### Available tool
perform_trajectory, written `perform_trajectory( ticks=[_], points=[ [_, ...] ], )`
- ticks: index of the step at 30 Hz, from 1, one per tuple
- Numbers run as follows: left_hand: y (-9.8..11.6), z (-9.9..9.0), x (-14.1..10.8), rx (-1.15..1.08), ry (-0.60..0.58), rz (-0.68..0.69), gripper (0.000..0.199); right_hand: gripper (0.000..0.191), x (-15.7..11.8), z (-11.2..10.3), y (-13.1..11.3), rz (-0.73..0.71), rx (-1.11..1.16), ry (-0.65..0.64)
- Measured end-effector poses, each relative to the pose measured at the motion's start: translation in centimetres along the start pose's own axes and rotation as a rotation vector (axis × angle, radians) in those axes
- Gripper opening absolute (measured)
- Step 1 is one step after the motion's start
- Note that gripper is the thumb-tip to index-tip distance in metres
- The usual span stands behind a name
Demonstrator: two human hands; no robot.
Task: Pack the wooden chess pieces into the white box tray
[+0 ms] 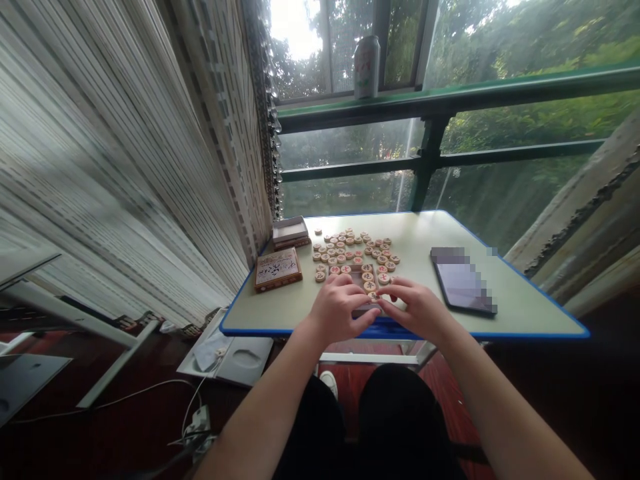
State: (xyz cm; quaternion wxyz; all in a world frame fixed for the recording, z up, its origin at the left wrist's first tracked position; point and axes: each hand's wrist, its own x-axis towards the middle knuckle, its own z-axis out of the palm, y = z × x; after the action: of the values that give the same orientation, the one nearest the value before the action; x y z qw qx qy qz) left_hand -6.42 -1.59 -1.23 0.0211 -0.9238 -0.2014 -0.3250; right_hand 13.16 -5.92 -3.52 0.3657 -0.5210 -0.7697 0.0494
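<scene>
Xiangqi pieces (341,245), round pale wood with red or dark characters, lie loosely over the middle of the table. In front of me is a shallow open box (356,277) with a row of pieces along its right side and red ones at its far left. My left hand (343,308) lies over the box's left part, fingers stretched and thumb apart near the front edge; what is under the palm is hidden. My right hand (415,305) has its index finger and thumb at the nearest xiangqi piece (373,295) of the right row.
A lidded printed box (279,269) and an open tray (290,229) on another box stand at the table's left. A phone or tablet (463,281) lies to the right. A can (367,68) stands on the window ledge. The table (530,313) has a blue rim.
</scene>
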Motion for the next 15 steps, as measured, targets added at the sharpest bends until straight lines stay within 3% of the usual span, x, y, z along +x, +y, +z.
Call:
perform_trajectory(
  ticks=[15],
  points=[
    [-0.03, 0.18, -0.23, -0.008, 0.042, 0.007, 0.025, 0.020, 0.10, -0.12, -0.28, -0.006, 0.034, -0.001]
  ],
)
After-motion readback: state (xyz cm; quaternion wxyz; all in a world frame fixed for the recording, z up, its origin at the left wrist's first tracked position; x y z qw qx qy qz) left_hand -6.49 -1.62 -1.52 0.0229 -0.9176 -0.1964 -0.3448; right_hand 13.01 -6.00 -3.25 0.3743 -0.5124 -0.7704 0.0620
